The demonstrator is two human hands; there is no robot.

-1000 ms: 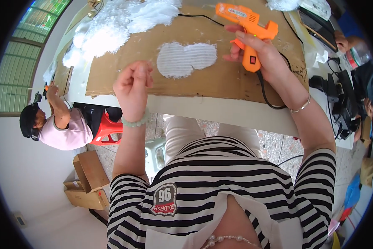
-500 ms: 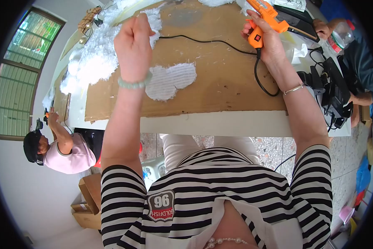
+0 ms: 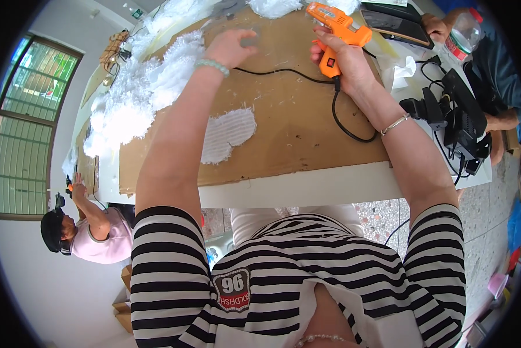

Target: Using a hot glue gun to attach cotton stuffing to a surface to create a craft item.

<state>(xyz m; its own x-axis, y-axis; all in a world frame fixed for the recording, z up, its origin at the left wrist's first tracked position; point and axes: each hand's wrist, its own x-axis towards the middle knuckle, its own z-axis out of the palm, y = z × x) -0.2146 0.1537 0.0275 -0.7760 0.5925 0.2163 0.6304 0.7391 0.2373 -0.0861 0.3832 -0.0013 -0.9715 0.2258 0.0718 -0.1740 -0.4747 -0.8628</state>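
Note:
My right hand (image 3: pixel 347 61) is wrapped round the handle of an orange hot glue gun (image 3: pixel 339 26), its nozzle toward the far left. A black cord (image 3: pixel 336 110) loops down from the handle. My left hand (image 3: pixel 231 49) is over the far part of the brown cardboard sheet (image 3: pixel 307 139), its fingers curved and apart, with nothing visible in them. Just left of that hand lies a heap of fluffy white fibre (image 3: pixel 139 87). A white, lobed, ribbed piece with fuzzy edges (image 3: pixel 230 134) rests on the cardboard beside my left forearm, which partly hides it.
On the right stand black devices with cables (image 3: pixel 460 119), a crumpled white tissue (image 3: pixel 401 72), a dark flat tray (image 3: pixel 396 26) and a clear bottle (image 3: pixel 463 35) near another person's hand (image 3: pixel 434 26). A co-worker in pink (image 3: pixel 101 235) sits at the far left.
My left hand has gone from a closed fist to loosely spread fingers and moved right. My right hand and the glue gun have shifted left. The whole view has tilted a little.

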